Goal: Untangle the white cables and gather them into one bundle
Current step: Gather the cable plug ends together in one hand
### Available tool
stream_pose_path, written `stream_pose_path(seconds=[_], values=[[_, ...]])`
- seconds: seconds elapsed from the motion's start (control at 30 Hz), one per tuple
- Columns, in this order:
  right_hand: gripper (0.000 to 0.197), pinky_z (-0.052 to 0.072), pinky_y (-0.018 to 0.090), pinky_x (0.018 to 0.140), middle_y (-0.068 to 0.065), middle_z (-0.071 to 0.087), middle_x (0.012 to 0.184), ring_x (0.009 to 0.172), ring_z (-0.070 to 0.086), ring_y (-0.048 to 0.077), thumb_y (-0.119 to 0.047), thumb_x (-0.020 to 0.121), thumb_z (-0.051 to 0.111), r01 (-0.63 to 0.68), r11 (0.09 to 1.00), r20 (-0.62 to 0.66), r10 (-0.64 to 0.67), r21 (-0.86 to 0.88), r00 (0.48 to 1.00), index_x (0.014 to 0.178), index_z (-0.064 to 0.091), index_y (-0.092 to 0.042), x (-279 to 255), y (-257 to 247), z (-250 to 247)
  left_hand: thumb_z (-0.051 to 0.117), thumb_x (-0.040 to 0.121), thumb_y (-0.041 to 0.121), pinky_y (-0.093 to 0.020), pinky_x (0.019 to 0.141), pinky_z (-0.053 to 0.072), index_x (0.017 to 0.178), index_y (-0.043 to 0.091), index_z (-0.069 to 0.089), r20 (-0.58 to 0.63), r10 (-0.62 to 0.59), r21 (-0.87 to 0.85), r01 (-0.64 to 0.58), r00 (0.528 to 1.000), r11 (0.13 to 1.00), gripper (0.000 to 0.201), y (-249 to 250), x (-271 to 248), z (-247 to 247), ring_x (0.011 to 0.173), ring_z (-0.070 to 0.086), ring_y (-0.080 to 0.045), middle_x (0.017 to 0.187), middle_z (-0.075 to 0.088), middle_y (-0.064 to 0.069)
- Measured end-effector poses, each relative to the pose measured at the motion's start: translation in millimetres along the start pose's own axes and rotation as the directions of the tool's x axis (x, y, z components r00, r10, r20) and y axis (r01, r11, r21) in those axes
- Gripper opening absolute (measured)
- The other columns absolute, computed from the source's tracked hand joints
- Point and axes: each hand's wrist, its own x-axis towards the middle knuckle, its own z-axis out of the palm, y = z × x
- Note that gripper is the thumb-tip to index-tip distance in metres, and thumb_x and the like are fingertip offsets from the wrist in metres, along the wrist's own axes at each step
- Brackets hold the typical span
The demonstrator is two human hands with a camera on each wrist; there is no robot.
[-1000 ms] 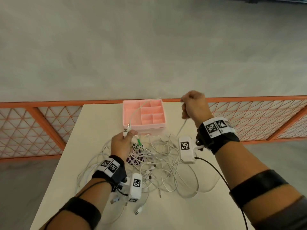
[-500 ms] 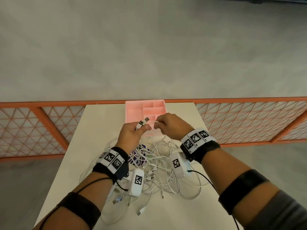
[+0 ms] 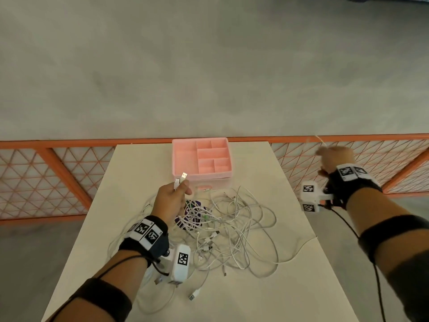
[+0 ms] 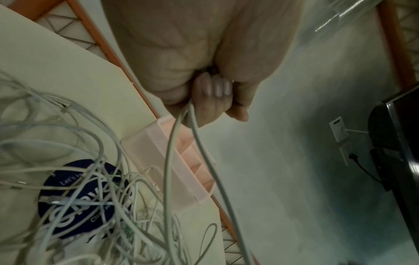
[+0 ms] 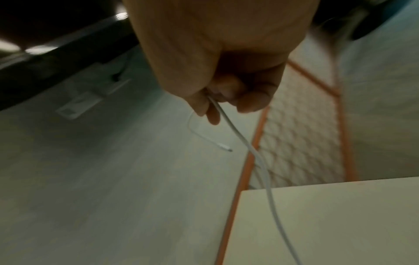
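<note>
Cables sit tangled mid-table, near the pink tray. Left hand fists two plug ends; right hand, out past the table edge, pinches one strand. Best to pull slowly, easing snags free.

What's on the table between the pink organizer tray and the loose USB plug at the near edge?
In the head view, the tangled white cables over a dark round sticker lie between the pink organizer tray and the USB plug.
</note>
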Motion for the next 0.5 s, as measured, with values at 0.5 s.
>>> stream_pose_path(seconds=[0.5], values=[[0.044, 0.053, 0.034, 0.092, 0.001, 0.073, 0.109, 0.101, 0.068, 0.014, -0.049, 0.086, 0.068, 0.338, 0.940, 0.742, -0.252, 0.037, 0.621, 0.116, 0.068, -0.017, -111, 17, 103, 0.043, 0.106, 0.030, -0.021, 0.042, 0.026, 0.079, 0.010, 0.054, 0.207, 0.041, -0.230, 0.008, 0.977, 0.973, 0.036, 36, -8, 72, 0.045, 0.030, -0.010, 0.055, 0.033, 0.005]])
